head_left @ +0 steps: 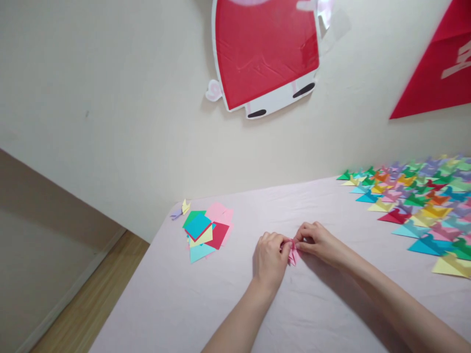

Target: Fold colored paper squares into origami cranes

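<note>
Between my two hands is a small piece of folded pink paper [293,256], just above or on the pale cloth. My left hand [271,255] pinches it from the left with thumb and fingers. From the right, my right hand [317,241] grips its upper edge between thumb and fingertips. Fingers cover part of the paper, so its full shape is hidden. To the left lies a loose pile of coloured paper squares [198,225] in blue, red, yellow, pink and green.
Rows of folded paper birds [419,201] in many colours stand along the right side. Two small folded pieces [181,210], yellow and purple, lie at the back left corner. A pale sheet [228,304] covers the surface, with a wall behind and wooden floor [88,289] beyond its left edge.
</note>
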Demonstrator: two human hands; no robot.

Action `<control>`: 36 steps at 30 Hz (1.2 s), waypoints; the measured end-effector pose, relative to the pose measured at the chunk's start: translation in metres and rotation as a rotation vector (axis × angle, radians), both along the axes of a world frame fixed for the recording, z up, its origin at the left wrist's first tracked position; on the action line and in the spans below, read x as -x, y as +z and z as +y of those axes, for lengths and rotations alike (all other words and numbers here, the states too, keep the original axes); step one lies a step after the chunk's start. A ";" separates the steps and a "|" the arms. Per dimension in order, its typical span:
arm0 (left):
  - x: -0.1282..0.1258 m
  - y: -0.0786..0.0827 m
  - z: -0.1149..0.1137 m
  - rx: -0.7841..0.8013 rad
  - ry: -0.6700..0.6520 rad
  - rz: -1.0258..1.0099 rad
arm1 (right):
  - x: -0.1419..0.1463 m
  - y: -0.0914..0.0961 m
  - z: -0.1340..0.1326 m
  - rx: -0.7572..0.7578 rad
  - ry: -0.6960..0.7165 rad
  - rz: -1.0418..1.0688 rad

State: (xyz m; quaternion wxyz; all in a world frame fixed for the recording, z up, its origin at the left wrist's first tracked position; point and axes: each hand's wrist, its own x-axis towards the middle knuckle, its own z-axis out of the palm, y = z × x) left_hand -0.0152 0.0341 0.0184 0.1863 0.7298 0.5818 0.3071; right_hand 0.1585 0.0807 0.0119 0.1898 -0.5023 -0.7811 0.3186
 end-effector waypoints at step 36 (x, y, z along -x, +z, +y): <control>0.014 -0.001 0.013 0.027 -0.161 -0.125 | 0.016 -0.002 -0.011 -0.183 -0.059 -0.056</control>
